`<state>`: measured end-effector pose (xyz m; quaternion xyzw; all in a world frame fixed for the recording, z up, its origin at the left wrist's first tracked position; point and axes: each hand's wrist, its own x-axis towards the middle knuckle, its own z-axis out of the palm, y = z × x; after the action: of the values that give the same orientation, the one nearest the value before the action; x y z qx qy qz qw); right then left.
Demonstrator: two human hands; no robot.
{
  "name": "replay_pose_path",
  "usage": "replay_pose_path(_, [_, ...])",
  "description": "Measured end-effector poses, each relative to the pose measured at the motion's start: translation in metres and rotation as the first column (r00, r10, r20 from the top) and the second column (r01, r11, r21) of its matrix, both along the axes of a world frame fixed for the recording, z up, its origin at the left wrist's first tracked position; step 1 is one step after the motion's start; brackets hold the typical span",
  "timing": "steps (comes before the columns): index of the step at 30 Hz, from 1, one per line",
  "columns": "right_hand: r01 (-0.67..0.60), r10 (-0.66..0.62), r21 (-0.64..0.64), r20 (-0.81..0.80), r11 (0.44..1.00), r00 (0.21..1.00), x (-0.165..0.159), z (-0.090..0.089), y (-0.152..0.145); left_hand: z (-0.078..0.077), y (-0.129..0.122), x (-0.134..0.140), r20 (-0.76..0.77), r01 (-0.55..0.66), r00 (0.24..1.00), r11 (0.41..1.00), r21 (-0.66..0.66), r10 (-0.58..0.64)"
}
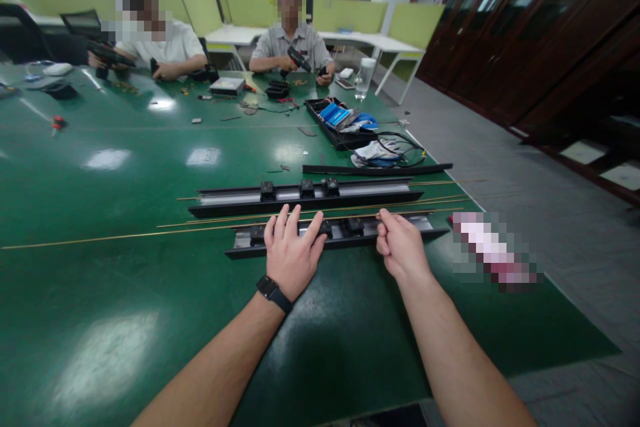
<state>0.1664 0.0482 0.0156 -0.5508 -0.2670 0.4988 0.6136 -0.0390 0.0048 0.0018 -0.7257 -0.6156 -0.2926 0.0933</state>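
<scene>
My left hand (294, 247), with a dark watch at its wrist, lies with fingers spread over the nearer black channel rail (340, 242). Its palm hides part of that rail and of the black blocks inside. Farther right, a small black block (353, 225) sits in the same rail. My right hand (403, 243) is closed in a pinch above the rail's right part, at a thin brass-coloured rod (345, 217); the exact grip is partly hidden. Just beyond, a second black channel rail (310, 202) holds several black blocks. Long thin brass rods (125, 235) lie between and across the rails.
Behind the rails lie a black strip (377, 169), gloves (375, 153) with a black cable, and a black tray (350, 140) of blue items. A blurred pink packet (493, 247) is near the right edge. Two people across the green table (150, 320) hold power drills (299, 59).
</scene>
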Motion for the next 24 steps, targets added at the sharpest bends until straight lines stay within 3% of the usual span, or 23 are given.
replay_pose_path(24, [-0.055, 0.055, 0.004, 0.012, 0.998, 0.998, 0.0007, -0.0010, -0.0003, -0.0011, 0.0005, -0.0003, 0.001, 0.002, 1.000, 1.000, 0.002, -0.002])
